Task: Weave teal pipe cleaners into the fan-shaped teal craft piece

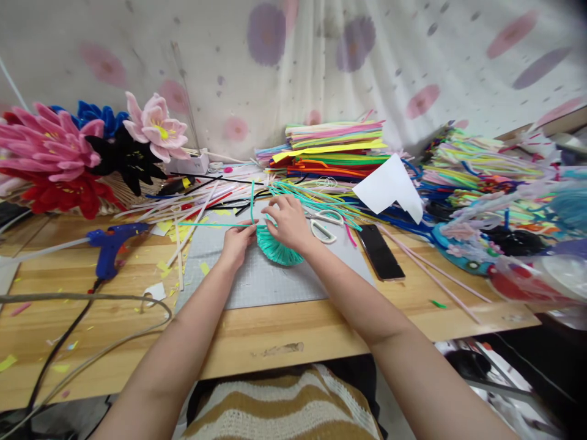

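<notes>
My left hand [237,244] is closed in a pinch on a thin teal pipe cleaner [206,224] that runs out to the left and bends upward. My right hand [288,223] is closed over a teal fan-shaped bundle of pipe cleaners [277,252], holding it on the grey cutting mat [266,284]. Both hands meet above the mat's far edge. Loose teal pipe cleaners [316,198] lie just beyond my right hand.
White-handled scissors [323,225] and a black phone [380,252] lie right of my hands. A blue glue gun [111,243] with its cord sits left. Pipe-cleaner flowers [68,156] fill the far left; stacked coloured pipe cleaners [337,150] and white paper [391,186] lie behind.
</notes>
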